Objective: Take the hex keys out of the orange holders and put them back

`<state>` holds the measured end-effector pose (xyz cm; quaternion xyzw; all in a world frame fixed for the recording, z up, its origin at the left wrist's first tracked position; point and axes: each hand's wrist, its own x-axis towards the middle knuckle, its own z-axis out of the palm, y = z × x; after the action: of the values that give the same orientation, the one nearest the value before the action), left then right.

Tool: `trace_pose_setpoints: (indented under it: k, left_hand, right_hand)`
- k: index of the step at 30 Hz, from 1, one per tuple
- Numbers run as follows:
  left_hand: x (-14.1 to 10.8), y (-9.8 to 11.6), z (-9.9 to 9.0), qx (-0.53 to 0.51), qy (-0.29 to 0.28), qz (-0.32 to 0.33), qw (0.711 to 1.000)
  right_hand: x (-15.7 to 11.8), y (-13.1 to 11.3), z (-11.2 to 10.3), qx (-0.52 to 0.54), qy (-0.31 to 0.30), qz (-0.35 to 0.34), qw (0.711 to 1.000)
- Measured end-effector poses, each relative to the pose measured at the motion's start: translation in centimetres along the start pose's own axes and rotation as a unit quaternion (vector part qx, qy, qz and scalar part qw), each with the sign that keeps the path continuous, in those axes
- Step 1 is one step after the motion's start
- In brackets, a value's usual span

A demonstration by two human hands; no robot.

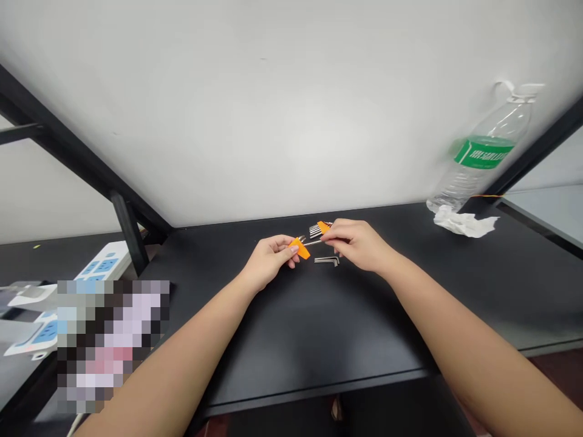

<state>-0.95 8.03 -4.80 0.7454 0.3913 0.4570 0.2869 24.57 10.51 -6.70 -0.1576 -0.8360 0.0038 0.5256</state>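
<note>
An orange plastic hex key holder (300, 247) is pinched between the thumb and fingers of my left hand (272, 258). My right hand (357, 241) closes its fingertips on one end of a thin metal hex key (312, 243), whose other end meets the holder. I cannot tell how deep it sits in there. Just behind lies a second orange holder (323, 227) with several hex keys in it, partly covered by my right fingers. A few loose L-shaped hex keys (327, 260) lie together on the black table (310, 328) below my hands.
A large clear bottle with a green label (485, 152) stands at the back right against the white wall. Crumpled white tissue (465, 223) lies before it. On the left are a black metal post (130, 233), a white power strip (101, 267) and a pixelated patch.
</note>
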Motion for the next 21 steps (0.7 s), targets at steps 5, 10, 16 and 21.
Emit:
trace_pose_setpoints:
  k: [5,10,16,21]
  left_hand:
    - [-0.05,-0.21,-0.07,-0.010,-0.034,-0.001,0.999]
    - [0.00,-0.42,-0.25,-0.034,-0.029,0.009,0.999]
    - [-0.10,-0.12,-0.36,-0.032,-0.038,0.011,0.999]
    - [-0.21,0.05,-0.32,-0.012,-0.061,-0.011,0.998]
  right_hand:
    - [-0.07,-0.32,0.30,-0.022,0.003,-0.073,0.997]
    - [-0.20,-0.25,0.02,-0.028,0.017,-0.069,0.997]
    - [-0.24,-0.04,-0.17,-0.041,0.013,-0.068,0.997]
    - [-0.36,-0.30,0.04,-0.059,0.003,-0.103,0.993]
